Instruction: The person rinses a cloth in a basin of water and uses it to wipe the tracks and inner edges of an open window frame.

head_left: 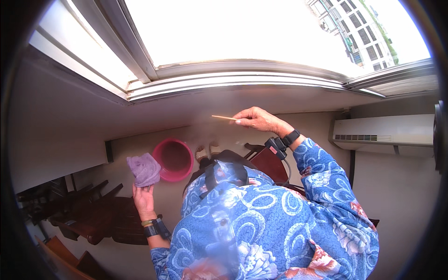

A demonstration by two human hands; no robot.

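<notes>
While I look down over the blue patterned blouse (261,224), I see the right hand (256,119) raised up in front of the window sill (224,84), its grip pinching one end of a thin wooden stick (224,117) between thumb and fingers. That stick points out to the left of the hand, lying nearly level just below the sill. A black band and a small black device (279,143) sit on the right wrist, with a cable running down from it.

Well below the sill, the left hand (143,198) has its grip pressed together on a crumpled purple cloth (144,169), which bunches up above the fingers. Touching the cloth's right edge in my view is a pink bucket (173,159) standing on the floor; whether they truly touch I cannot tell. Right of the bucket, still under the sill, two feet in light sandals (208,151) show. Dark wooden chairs (93,214) stand lower left of the bucket. A white air-conditioner unit (385,133) hangs on the wall right of the sill.
</notes>
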